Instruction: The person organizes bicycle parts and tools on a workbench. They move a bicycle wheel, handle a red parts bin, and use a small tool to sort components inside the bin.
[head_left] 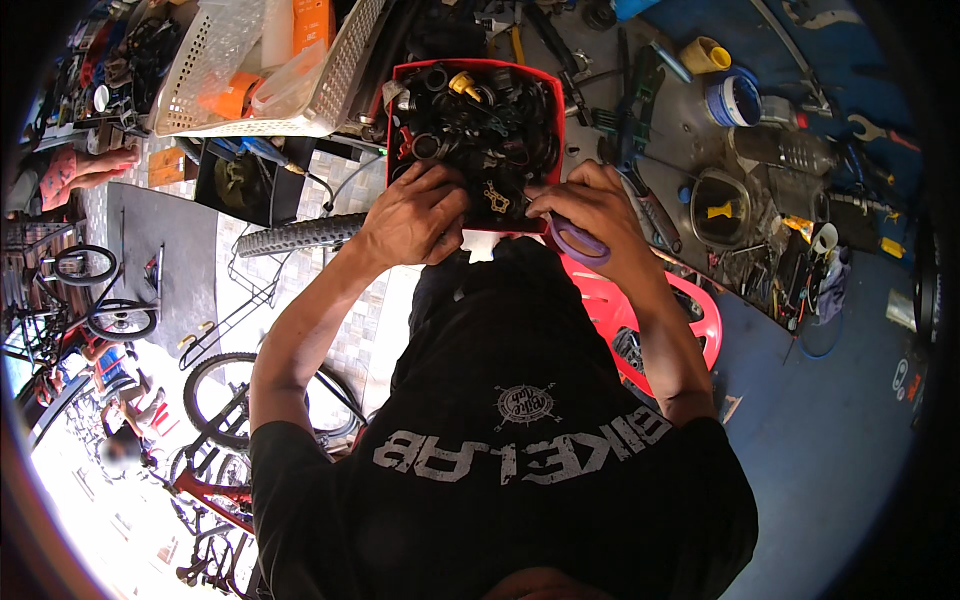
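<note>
A red bin (552, 225) in front of me is heaped with dark small parts, among them a yellow piece (465, 85) and a gold star-shaped metal piece (495, 197). My left hand (420, 213) is at the bin's near left edge, its fingers curled together; what they pinch, if anything, is hidden. Over the near right corner, my right hand (597, 212) is closed on what look like scissors, whose purple loop handle (578, 244) hangs below the palm. The blades are not visible. Both hands are a short way apart, with the gold piece between them.
A white perforated basket (345, 75) stands left of the bin, above a black tray (285, 200). To the right, a cluttered workbench holds a yellow cup (706, 56), a blue-and-white tub (735, 102) and a clear container (720, 225). A red plastic chair (708, 320) and a bicycle wheel (222, 400) are nearby.
</note>
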